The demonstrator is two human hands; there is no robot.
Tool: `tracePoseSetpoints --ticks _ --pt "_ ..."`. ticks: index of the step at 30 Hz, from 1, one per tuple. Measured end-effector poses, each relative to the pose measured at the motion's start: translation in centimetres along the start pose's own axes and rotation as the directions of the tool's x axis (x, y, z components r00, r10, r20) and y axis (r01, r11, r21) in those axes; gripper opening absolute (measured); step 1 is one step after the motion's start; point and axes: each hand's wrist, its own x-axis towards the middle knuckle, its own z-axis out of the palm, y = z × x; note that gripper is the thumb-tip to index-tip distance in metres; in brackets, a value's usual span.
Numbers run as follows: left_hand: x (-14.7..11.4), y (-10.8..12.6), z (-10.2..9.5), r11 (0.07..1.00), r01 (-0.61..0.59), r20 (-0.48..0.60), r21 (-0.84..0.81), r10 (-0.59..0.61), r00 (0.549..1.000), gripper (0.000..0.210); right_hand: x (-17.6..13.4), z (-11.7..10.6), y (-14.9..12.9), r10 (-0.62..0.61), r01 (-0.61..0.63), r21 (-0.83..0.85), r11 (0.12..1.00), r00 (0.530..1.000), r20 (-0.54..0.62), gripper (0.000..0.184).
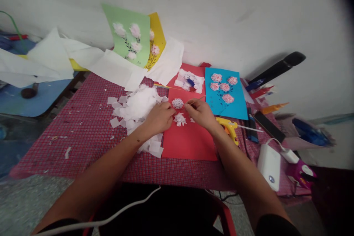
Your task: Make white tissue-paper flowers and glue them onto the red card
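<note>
A red sheet of paper [189, 143] lies in front of me with two tissue-paper flowers on it. The upper flower [177, 103] is round and dense; the lower flower [180, 119] is looser, with white petals sticking out. My right hand [201, 113] pinches a thin wooden stick [198, 100], its fingertips just right of the flowers. At the flowers' left side is my left hand [162, 117], fingers curled together; anything between them is hidden. Beside and partly under it spreads a pile of white tissue squares [139, 105].
Finished flower pictures on blue [226, 108], green [121, 46] and yellow [156, 35] sheets are at the back. A stained tissue [182, 80] lies behind the flowers. A yellow glue gun [231, 125] and white power bank [269, 166] are at right. A white cable [118, 212] crosses below.
</note>
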Motion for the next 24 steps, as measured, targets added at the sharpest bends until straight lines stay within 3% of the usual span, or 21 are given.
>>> tracePoseSetpoints --ticks 10,24 --pt "0.2 0.8 0.0 0.997 0.000 -0.052 -0.071 -0.004 0.999 0.021 -0.6 -0.7 -0.1 -0.008 0.005 -0.079 0.997 0.999 -0.044 0.026" --pt "1.1 0.5 0.6 0.998 0.035 -0.058 -0.049 -0.037 0.998 0.027 -1.1 0.0 1.5 0.059 -0.053 0.085 0.995 0.995 -0.075 0.021"
